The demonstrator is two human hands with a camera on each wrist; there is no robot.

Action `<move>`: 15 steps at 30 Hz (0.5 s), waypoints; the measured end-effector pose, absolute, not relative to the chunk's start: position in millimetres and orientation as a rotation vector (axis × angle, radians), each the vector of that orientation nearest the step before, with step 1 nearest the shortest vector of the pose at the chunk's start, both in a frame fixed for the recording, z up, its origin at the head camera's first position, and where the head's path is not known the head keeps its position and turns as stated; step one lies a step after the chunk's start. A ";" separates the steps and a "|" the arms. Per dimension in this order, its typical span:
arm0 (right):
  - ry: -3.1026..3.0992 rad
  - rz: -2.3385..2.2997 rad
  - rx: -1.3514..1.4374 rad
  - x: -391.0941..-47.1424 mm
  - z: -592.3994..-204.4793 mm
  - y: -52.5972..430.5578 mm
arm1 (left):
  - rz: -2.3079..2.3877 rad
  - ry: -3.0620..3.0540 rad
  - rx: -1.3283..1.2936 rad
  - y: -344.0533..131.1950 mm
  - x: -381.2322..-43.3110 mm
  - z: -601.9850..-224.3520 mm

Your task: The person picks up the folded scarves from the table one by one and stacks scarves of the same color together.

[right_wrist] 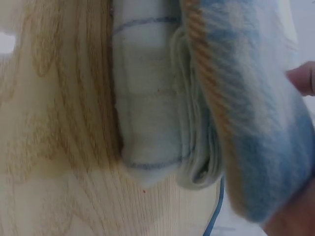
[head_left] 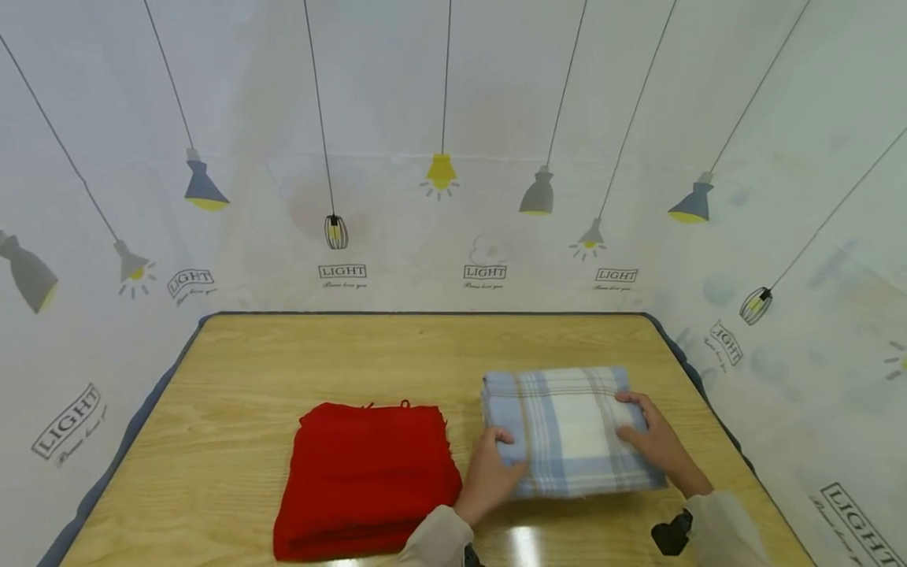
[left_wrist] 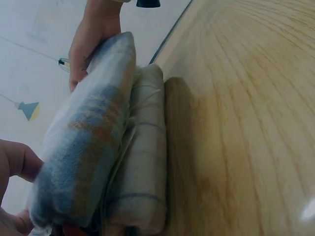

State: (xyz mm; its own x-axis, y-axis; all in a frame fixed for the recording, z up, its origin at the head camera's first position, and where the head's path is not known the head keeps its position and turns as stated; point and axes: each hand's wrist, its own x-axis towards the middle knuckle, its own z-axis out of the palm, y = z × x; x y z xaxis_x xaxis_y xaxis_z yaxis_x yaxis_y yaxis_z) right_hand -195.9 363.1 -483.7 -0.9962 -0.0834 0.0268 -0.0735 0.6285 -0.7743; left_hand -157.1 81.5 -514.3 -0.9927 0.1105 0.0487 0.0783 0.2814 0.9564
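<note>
A folded plaid scarf point(head_left: 567, 429) in light blue, white and tan lies on the right half of the table. My left hand point(head_left: 490, 472) grips its left edge, and my right hand point(head_left: 659, 445) holds the right edge, thumb and fingers spread over the top. In the left wrist view, the scarf's blue-and-tan upper fold point(left_wrist: 88, 137) bulges above a pale lower layer point(left_wrist: 142, 162) with thin blue lines. Loose strands hang between these layers. In the right wrist view, stacked folds point(right_wrist: 199, 162) show at the end of the pale layer.
A folded red scarf point(head_left: 368, 472) with small tassels along its edges lies to the left, close beside my left forearm. The wooden table point(head_left: 312, 354) has a dark blue border. A pale backdrop point(head_left: 397, 94) printed with hanging lamps rises behind and at both sides.
</note>
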 end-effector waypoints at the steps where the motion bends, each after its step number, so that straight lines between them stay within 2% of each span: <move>1: 2.828 -1.346 -0.120 -195.5 -483.8 362.2 | 1.846 2.488 0.185 79.8 -157.7 -513.7; 8: 2.928 -1.332 -0.024 -196.6 -489.0 358.9 | 1.817 2.442 0.164 70.1 -162.6 -513.2; 15: 3.039 -1.199 -0.105 -194.9 -484.1 362.6 | 1.801 2.365 0.255 53.1 -170.1 -507.1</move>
